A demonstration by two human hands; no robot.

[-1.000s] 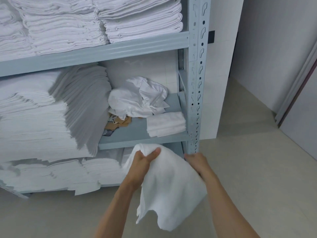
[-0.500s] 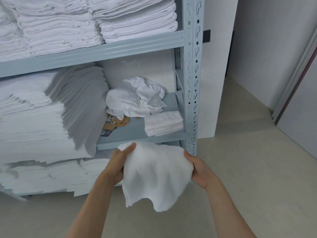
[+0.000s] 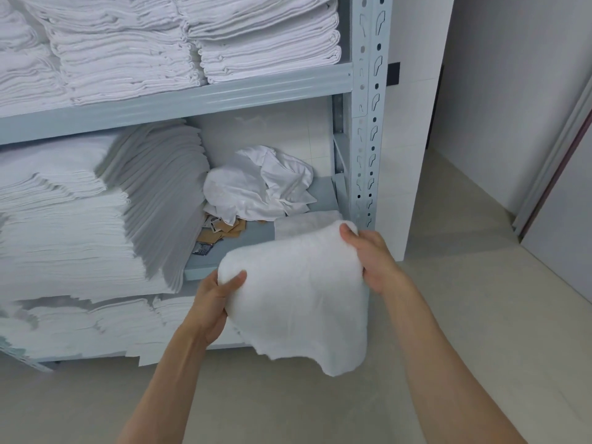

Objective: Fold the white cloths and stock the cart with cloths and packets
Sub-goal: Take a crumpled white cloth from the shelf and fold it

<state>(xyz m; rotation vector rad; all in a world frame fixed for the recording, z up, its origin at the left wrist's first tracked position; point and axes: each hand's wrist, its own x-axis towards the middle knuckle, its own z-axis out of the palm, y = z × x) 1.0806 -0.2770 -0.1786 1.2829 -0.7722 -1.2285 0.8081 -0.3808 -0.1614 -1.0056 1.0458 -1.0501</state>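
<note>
A fluffy white cloth (image 3: 301, 293) hangs folded between my hands in front of the grey shelf rack. My left hand (image 3: 216, 296) pinches its lower left corner with the thumb on top. My right hand (image 3: 371, 254) grips its upper right corner, raised near the shelf edge. Behind the cloth on the middle shelf (image 3: 250, 238) lies a small folded white cloth (image 3: 301, 221), partly hidden. Brown packets (image 3: 221, 230) lie scattered on the same shelf beside a crumpled white sheet (image 3: 259, 184). No cart is in view.
Tall stacks of folded white linen (image 3: 80, 216) fill the rack's left side and the top shelf (image 3: 179, 43). The rack's perforated grey upright (image 3: 368, 116) stands just right of my right hand. Beige floor (image 3: 480, 315) stretches right to a wall and a door frame (image 3: 557, 155).
Both hands have lifted the cloth up toward the middle shelf. My right hand rose higher than the left, so the cloth now slants and covers most of the small folded cloth.
</note>
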